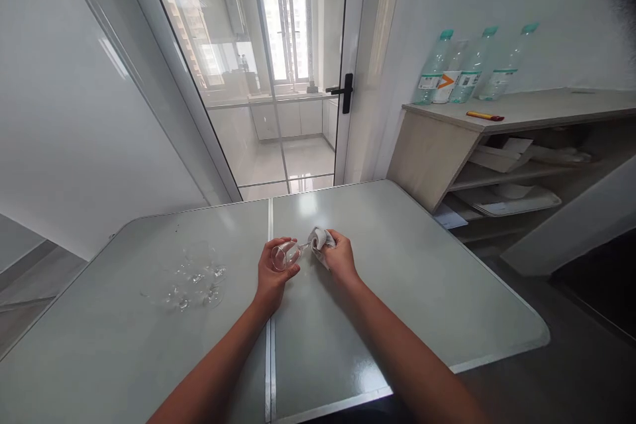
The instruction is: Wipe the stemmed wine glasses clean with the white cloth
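My left hand (272,267) is wrapped round the bowl of a small clear stemmed glass (293,254), which lies on its side in the air with its mouth toward me and to the left. At the glass's foot end, my right hand (340,255) grips a white cloth (320,238) bunched round the foot. The foot itself is hidden in the folds. To the left on the table, several clear stemmed glasses (196,277) stand close together; their outlines are faint against the pale top.
The grey-green table (397,278) has a metal seam (269,358) down its middle. Right of it, a shelf unit (437,152) carries several plastic bottles (467,76) and a yellow-and-red utility knife (485,116). Beyond the far edge is a glass door (298,126) with a black handle (347,93).
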Tool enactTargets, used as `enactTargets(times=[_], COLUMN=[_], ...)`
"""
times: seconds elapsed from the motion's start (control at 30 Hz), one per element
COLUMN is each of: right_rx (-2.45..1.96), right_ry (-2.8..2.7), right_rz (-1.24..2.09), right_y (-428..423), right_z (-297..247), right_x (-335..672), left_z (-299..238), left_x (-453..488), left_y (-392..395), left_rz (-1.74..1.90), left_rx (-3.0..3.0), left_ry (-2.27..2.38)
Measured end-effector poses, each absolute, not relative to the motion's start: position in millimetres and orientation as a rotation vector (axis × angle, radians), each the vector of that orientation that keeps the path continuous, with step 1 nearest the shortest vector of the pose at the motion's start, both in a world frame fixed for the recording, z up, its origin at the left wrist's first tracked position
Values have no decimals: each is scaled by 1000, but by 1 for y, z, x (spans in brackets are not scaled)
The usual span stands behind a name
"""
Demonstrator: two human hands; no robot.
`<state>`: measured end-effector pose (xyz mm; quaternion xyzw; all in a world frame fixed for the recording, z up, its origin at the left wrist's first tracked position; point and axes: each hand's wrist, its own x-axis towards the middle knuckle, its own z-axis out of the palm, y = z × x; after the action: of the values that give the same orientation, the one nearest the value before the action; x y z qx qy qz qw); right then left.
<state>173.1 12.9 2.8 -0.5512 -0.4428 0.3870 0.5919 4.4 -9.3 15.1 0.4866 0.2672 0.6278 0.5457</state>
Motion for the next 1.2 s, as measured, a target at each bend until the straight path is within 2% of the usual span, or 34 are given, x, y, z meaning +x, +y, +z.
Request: enactTargets(times=[0.13,0.4,0.57,0.7,0.8,1.2], right_rx=[-1269,-1271,-1220,-1332,-1373,-1473], right_ry=[-1116,-1034,-1534,-2006,-2297,-2504], right_rz=[1014,722,840,515,445,346], right_y=[15,4,-3,-11,-16,-17], right_z=[1,30,39,39,40,32], right_x=[170,179,176,172,171,165], left_z=[17,22,16,13,12,-1], left_x=[5,2,-1,-2,-3,-1], left_y=[-11,-7,-2,-2,-3,7], left_rz=[1474,1553,1651,1635,1589,1550], left_rx=[1168,1161,1134,1156,1180,1182], left_ry=[654,733,783,824,841,853])
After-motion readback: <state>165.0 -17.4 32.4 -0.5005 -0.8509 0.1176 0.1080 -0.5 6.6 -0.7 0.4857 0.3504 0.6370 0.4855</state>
